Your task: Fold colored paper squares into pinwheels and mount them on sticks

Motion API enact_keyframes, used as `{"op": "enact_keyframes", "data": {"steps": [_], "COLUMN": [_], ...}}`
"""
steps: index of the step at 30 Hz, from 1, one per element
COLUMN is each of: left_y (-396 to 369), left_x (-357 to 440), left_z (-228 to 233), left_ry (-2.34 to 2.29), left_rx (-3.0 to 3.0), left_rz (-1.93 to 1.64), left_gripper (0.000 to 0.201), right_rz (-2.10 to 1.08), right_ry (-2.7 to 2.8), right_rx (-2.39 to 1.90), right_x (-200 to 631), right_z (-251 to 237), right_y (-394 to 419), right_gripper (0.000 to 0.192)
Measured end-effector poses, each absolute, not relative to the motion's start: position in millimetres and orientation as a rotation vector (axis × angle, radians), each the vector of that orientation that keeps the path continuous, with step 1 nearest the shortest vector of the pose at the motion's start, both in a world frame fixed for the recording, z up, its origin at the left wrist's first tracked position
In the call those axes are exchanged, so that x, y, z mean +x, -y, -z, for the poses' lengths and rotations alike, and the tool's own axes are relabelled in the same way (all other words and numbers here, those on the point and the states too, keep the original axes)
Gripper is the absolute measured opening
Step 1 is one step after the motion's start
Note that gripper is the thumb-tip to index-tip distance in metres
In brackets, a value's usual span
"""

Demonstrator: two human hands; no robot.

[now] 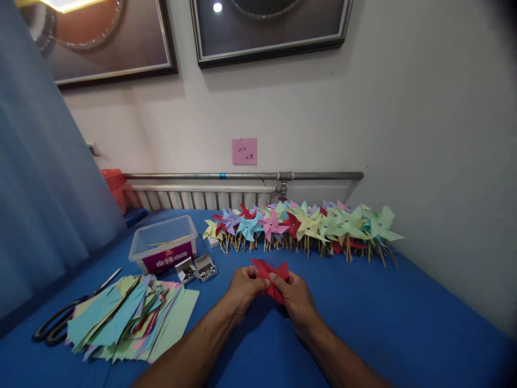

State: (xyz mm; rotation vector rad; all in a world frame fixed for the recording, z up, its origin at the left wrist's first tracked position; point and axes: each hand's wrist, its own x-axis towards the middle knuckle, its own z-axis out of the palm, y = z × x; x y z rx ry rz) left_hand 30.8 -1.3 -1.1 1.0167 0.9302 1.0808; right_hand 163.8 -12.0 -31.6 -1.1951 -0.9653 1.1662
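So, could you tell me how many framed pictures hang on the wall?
2: one framed picture at the upper left beside the curtain, the other at top centre; both are cut off by the image edge.

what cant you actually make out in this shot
- Red folded paper piece, head view: its lower part is covered by the left hand and right hand.
- Pink paper note on the wall: writing too small to read.
- Clear plastic tub with purple label: label text blurred.
- Black-handled scissors: blades partly under the stack of coloured paper sheets.
- Two framed pictures: cut off by the top edge.
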Motion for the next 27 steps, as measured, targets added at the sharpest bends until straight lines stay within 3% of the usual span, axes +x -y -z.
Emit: {"op": "enact_keyframes", "data": {"steps": [27], "left_y": [3.8], "left_x": [35.2], "left_z": [2.3], "left_ry": [-0.905], "left_rx": [1.016], "left_rz": [-1.145], "left_gripper": [0.018], "right_rz": [-1.273], "right_ry": [0.867], "right_rx": [-1.063], "right_x": [160.7], "right_z": [35.8], "right_y": [11.9], "right_gripper": [0.029]}}
